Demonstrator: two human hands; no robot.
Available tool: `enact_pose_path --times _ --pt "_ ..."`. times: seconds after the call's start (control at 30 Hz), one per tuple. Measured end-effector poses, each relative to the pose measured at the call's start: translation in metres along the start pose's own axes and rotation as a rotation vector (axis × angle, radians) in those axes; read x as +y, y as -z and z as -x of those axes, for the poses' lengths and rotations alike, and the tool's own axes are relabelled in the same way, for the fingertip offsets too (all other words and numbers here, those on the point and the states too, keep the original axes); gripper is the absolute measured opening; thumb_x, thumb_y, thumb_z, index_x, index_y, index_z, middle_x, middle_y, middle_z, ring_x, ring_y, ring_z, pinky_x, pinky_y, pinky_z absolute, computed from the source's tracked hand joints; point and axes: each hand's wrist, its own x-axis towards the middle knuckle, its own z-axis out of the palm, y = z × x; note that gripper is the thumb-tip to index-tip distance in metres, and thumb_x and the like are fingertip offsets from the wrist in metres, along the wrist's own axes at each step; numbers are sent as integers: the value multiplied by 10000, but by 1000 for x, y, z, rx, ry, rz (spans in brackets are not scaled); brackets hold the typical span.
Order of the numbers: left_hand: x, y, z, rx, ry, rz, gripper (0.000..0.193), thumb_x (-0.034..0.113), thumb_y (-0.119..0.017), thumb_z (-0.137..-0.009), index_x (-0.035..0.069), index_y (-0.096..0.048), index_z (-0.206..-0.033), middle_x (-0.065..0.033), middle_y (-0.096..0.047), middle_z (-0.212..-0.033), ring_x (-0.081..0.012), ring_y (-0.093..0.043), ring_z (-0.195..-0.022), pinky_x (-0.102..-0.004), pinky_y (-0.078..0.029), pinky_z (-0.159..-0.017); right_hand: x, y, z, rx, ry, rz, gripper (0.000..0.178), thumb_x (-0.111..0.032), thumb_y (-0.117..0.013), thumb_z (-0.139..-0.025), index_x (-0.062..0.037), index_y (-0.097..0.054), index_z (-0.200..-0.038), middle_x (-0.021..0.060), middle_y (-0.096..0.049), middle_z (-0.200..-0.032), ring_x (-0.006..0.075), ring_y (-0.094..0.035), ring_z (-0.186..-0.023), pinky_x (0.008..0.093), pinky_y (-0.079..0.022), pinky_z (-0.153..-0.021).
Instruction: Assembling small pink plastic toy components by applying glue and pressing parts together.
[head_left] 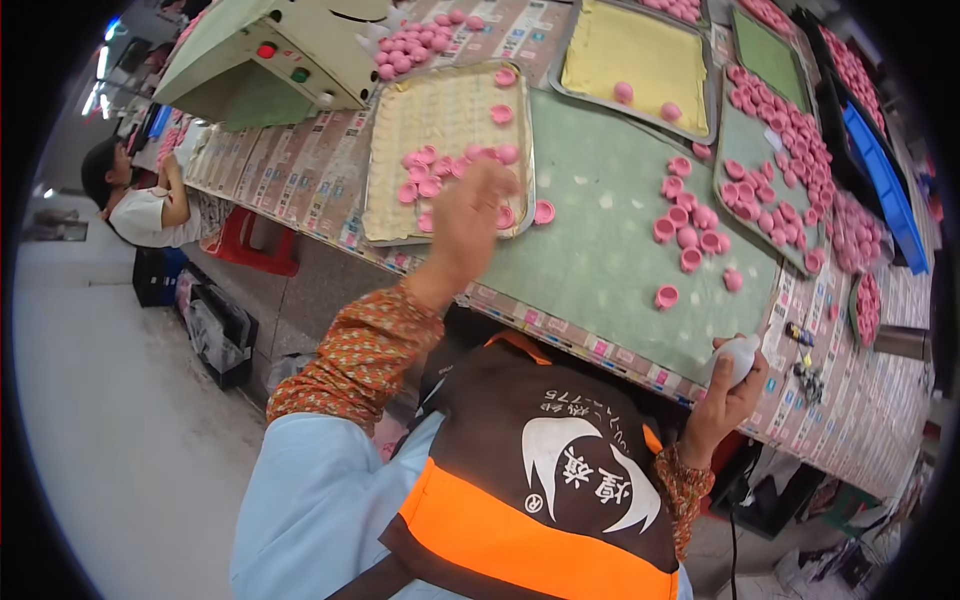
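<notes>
Dark apron with orange band closest, at the bench's near edge; right hand wrapped round a white bulb-like bottle, held at the green mat's near right corner; bottle's narrow end looks angled away and to the right, long axis slanted; loose cups on the mat ahead and left of that hand, apart from its fingers; left hand reaches farther out, over the near right part of the cream-lined tray, fingers part-bent, not spread wide; can't tell from here if it's pinching anything; pink cups in that tray sit just ahead and left of its fingers, round, no real long axis; left is clearly the nearer hand to them; single cup just beside the tray's right rim, right of the left hand; beyond that, yellow-lined tray with two pink pieces near its front edge; pink-heaped tray to its right; cream machine with red and green buttons far left; another person, white top, past it.
</notes>
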Motion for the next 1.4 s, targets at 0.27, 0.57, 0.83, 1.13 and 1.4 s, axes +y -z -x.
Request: enact_pose_path --times 0.27,0.57,0.83,1.13,1.4 --pt "5 39 -22 -247 84 -319 251 121 -628 -965 89 -657 -1212 -10 -571 -966 -122 -516 -840 -267 -437 -791 -8 5 15 -87 -15 -25 357 -254 -645 -1026 10 -519 -1231 130 -681 -1080 162 -630 -978 301 -482 -901" --pt "-6 24 -26 -322 -264 -853 233 146 -677 -908 126 -687 -1140 -74 -611 -1085 -286 -578 -908 -398 -471 -871 -30 -19 16 -162 -24 -132 339 -118 -661 -999 3 -498 -1270 144 -662 -1130 190 -645 -1033 319 -503 -952" --pt "42 -12 14 -375 419 304 209 187 -646 -998 110 -640 -1192 40 -612 -910 -36 -552 -805 -222 -442 -680 -49 -26 20 -261 -99 -149 426 56 -700 -897 -21 -525 -1278 93 -655 -1058 127 -641 -969 258 -534 -825" --pt "84 -75 98 -579 760 736 296 276 -541 -1080 85 -595 -1299 34 -620 -940 -12 -559 -787 -173 -428 -660 -59 -55 28 -287 -346 -414 471 3 -791 -863 -26 -519 -1246 66 -675 -1014 104 -661 -877 246 -551 -759" --pt "83 -77 106 -710 958 889 380 334 -500 -1093 94 -527 -1388 -39 -616 -1030 -78 -593 -811 -221 -526 -742 -52 -43 29 -242 -407 -363 360 38 -704 -885 -10 -531 -1197 69 -681 -1009 105 -660 -849 256 -553 -736"
